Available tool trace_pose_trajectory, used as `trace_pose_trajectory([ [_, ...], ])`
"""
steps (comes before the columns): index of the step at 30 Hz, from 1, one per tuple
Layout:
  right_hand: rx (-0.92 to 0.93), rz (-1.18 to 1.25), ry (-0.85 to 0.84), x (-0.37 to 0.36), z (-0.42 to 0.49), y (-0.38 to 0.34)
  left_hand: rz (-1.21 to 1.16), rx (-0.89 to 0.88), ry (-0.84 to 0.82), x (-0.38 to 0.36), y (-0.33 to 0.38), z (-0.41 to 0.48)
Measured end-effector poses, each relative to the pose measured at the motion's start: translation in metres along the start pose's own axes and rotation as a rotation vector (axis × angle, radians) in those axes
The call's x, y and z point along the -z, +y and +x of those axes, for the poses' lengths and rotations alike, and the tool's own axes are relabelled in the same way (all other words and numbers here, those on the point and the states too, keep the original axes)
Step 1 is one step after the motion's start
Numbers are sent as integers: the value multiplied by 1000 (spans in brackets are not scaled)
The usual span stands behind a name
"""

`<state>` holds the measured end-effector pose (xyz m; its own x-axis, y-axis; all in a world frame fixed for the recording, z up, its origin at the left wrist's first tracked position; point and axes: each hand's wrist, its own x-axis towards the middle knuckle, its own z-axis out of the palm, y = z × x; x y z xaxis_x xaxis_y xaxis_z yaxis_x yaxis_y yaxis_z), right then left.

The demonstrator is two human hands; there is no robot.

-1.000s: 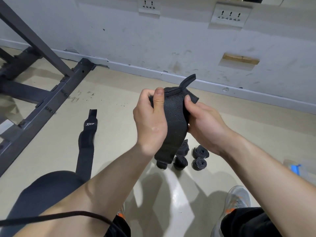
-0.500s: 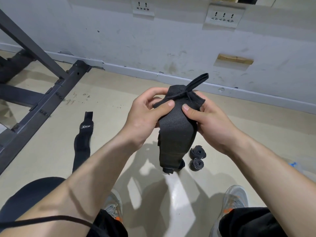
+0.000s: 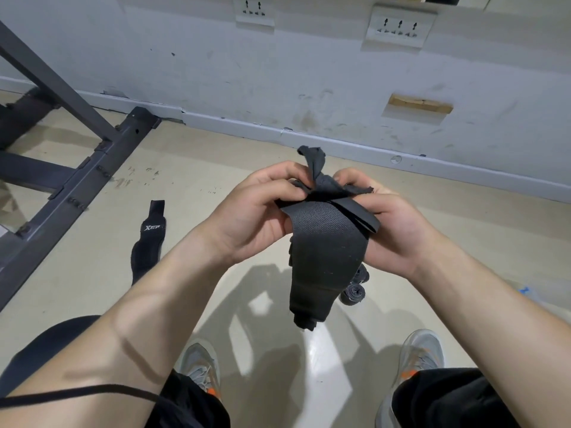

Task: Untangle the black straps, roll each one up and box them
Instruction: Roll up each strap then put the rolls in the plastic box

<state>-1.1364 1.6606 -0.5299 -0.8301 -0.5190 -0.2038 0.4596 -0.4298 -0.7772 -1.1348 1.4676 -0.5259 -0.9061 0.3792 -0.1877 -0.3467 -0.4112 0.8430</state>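
Shoes [image 3: 197, 366]: grey with orange, flat on the floor [image 3: 216, 149] at the bottom of the view, one on each side of the hanging strap.

Left hand [image 3: 256, 211]: fingers curled, pinching the top end of the strap from the left.

Right hand [image 3: 398, 223]: fingers curled too. It grips the same end from the right, and the band lies over its palm.

Strap [image 3: 327, 254]: wide and black, held in the air between both hands. Its top end is bunched, a narrow loop [image 3: 313, 163] sticks up from it, and the long part hangs down toward the floor.

Rolls [image 3: 353, 293]: finished coils on the floor just behind the hanging end. They are partly hidden, so I cannot count them.

Loose strap [image 3: 148, 242]: lies flat on the floor to the left, well apart from the rolls, with a white logo near its far end. It is not yet rolled.

Frame [image 3: 77, 186]: dark metal bars on the floor at far left.

Wall [image 3: 309, 72]: grey and scuffed, with sockets high up.

Box: none plainly in view.

Step in hand: probably tucking the loop in to start the first turn of this strap.

Next move: fold the loop down flat and turn the end over on itself. Both thumbs need to keep it tight so the coil does not spring open. The loose strap comes after that, then boxing.
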Motion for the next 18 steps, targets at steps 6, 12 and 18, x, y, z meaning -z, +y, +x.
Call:
trace_pose_trajectory([
  [6, -17, -90, -27, 2, 3, -1, 123, -1, 45, -3, 0, -2],
  [12, 20, -212, 67, 4, 4, -3, 361, -108, 158, 2, -7, 4],
  [18, 111, -217, 262, 5, 7, 8, 590, -264, 351, -1, -14, 6],
])
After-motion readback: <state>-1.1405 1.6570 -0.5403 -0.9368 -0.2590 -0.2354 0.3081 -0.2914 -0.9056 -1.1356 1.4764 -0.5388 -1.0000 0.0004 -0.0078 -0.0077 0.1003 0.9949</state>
